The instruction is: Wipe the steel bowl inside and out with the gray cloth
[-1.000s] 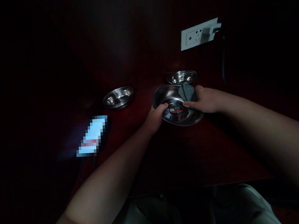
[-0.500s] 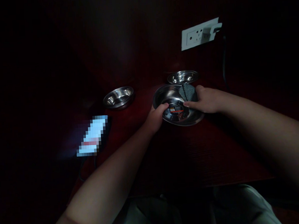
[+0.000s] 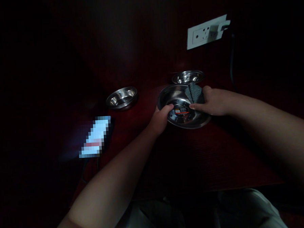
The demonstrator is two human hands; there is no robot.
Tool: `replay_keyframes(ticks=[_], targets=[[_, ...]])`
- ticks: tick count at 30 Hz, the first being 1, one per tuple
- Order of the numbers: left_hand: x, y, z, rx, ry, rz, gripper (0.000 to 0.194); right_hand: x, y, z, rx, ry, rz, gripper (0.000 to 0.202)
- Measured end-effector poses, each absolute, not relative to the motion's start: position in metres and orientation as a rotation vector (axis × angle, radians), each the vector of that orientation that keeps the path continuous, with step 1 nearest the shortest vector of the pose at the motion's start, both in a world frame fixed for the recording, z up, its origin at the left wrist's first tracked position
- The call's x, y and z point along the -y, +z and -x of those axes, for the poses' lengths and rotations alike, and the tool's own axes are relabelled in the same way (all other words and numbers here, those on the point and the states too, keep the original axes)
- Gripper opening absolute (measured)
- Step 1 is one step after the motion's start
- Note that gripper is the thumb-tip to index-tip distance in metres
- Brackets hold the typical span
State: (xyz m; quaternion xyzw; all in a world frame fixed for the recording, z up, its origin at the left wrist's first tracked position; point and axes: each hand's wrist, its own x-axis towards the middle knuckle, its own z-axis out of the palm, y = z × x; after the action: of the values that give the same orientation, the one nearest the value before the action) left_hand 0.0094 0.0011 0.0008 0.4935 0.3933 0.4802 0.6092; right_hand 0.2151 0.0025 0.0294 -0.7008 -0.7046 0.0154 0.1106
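Note:
A shiny metal bowl with a printed label on its inner bottom is held tilted above the dark red table. My left hand grips its left rim, the thumb inside the bowl. At the right side my right hand holds a grey-green cloth against the inside of the bowl, its thumb pointing left over the bowl's interior. The fingers beneath the cloth and bowl are hidden.
Stacked metal bowls stand at the left, and another metal bowl sits behind the held one. A lit, pixelated phone lies at left with a cable. A wall socket holds a plug with a hanging cord.
The whole view has shifted slightly, so most things appear a little farther right. Both hands keep their hold on the bowl and cloth.

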Motion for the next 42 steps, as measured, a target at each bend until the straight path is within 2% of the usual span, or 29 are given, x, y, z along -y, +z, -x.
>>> replay_keyframes(ticks=[8,31,42], targets=[[0.0008,0.0032,-0.0100,-0.898,1.112,-1.155,0.033,0.0015,0.0351,-0.2120,2.080,0.101,2.139,0.082],[-0.0002,0.0016,-0.0091,-0.913,1.097,-1.151,0.039,0.0009,0.0341,-0.2137,2.068,0.120,2.110,0.082],[0.0029,0.0056,-0.0106,-0.905,1.124,-1.156,0.031,0.0005,0.0337,-0.2137,2.078,0.103,2.114,0.084]])
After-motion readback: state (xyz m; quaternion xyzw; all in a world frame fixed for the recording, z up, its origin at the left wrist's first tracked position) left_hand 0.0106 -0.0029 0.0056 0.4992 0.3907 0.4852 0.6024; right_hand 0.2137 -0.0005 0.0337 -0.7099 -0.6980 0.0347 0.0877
